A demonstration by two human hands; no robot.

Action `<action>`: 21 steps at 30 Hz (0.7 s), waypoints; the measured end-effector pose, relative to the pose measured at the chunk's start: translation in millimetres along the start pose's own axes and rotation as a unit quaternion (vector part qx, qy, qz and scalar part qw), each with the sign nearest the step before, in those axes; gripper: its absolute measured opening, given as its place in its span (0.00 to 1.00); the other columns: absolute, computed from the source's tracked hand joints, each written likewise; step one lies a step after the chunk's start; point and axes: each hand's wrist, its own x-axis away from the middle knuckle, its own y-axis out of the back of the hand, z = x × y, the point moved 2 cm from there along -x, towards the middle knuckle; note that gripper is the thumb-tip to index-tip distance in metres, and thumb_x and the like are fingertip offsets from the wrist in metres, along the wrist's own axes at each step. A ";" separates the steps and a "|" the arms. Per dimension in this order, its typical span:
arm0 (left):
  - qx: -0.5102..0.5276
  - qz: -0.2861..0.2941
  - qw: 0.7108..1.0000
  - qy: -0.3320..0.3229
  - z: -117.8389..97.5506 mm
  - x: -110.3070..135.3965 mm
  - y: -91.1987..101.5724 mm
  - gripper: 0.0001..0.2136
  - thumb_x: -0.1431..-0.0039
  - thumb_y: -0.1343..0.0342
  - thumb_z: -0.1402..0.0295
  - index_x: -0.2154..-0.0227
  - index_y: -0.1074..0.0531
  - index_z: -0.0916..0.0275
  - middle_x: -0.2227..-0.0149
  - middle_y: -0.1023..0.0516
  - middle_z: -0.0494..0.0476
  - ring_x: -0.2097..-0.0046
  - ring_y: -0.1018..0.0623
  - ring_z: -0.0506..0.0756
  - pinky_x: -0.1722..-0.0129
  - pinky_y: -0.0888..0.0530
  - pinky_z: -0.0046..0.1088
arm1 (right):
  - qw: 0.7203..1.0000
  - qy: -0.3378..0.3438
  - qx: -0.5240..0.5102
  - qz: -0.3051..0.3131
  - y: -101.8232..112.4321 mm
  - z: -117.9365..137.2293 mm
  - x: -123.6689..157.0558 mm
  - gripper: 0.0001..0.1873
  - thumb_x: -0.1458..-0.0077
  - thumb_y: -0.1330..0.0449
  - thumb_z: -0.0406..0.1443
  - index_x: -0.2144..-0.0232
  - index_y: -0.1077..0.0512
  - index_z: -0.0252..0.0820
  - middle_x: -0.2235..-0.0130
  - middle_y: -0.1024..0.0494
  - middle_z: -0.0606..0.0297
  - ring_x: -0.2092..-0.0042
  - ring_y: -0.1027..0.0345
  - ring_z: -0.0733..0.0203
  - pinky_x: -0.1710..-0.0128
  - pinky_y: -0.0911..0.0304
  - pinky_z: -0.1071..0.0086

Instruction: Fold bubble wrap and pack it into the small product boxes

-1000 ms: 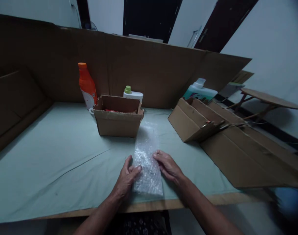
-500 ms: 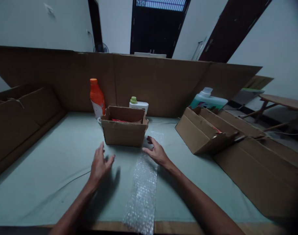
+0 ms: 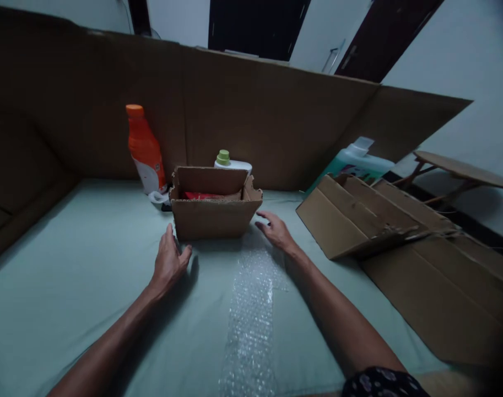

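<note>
A small open cardboard box [image 3: 212, 218] stands on the pale green table cover [image 3: 90, 264], with something red inside it. My left hand [image 3: 168, 262] is open, fingers up, just short of the box's left front corner. My right hand [image 3: 276, 229] is open too, palm down, close to the box's right front corner. Neither hand holds anything. A strip of bubble wrap [image 3: 251, 309] lies flat on the cover between my forearms, running toward me.
An orange bottle [image 3: 144, 149] and a white bottle with a green cap [image 3: 230, 162] stand behind the box. A teal jug [image 3: 354, 162] sits at the right behind flattened cardboard boxes [image 3: 358, 215]. A tall cardboard wall [image 3: 255, 116] closes the back.
Both hands left the bubble wrap and moved forward to either side of the small box. The wrap stays flat on the cover. The camera view shifted.
</note>
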 end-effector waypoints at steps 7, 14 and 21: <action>-0.096 0.192 0.943 -0.255 -47.0 83.6 -12.2 0.30 0.41 0.45 0.68 0.35 0.41 0.60 0.32 0.42 0.70 0.33 0.38 0.68 0.37 0.36 0.54 | 0.990 -0.092 0.103 -0.013 10.7 -26.7 -1.8 0.15 0.42 0.34 0.41 0.57 0.24 0.38 0.54 0.21 0.55 0.52 0.27 0.51 0.49 0.32 0.53; -0.120 0.447 0.838 -0.289 -66.5 131.5 -35.2 0.29 0.40 0.41 0.58 0.38 0.35 0.64 0.31 0.41 0.74 0.29 0.44 0.74 0.33 0.48 0.62 | 0.973 -0.081 0.145 -0.163 80.9 19.4 2.2 0.06 0.39 0.41 0.36 0.60 0.27 0.42 0.60 0.21 0.59 0.56 0.28 0.53 0.54 0.35 0.60; 0.073 0.281 0.945 -0.152 -68.8 105.2 -10.4 0.38 0.42 0.41 0.60 0.31 0.48 0.61 0.29 0.44 0.70 0.29 0.42 0.68 0.31 0.45 0.54 | 0.977 0.142 -0.151 -0.044 147.2 117.8 91.7 0.21 0.50 0.29 0.45 0.57 0.28 0.45 0.66 0.26 0.69 0.69 0.31 0.64 0.70 0.35 0.70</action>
